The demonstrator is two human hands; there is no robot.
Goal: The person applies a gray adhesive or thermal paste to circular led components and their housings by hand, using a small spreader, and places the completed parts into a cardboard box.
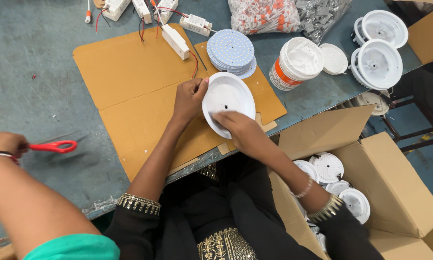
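A white round lamp housing is held above the cardboard sheet, at 12 o'clock. Left hand is clenched on its rim; right hand grasps the lower edge. Judged light, rigid, smooth plastic; rim holds are advised.

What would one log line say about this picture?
left hand: grips rim of white round housing | right hand: fingers inside housing | surface: brown cardboard sheet | nearby: co-worker's red scissors

Two hands work at centre: the left hand and right hand share one white round housing. At one o'clock stand two more housings. At eleven o'clock lie five white driver boxes. At nine o'clock is one pair of red scissors.
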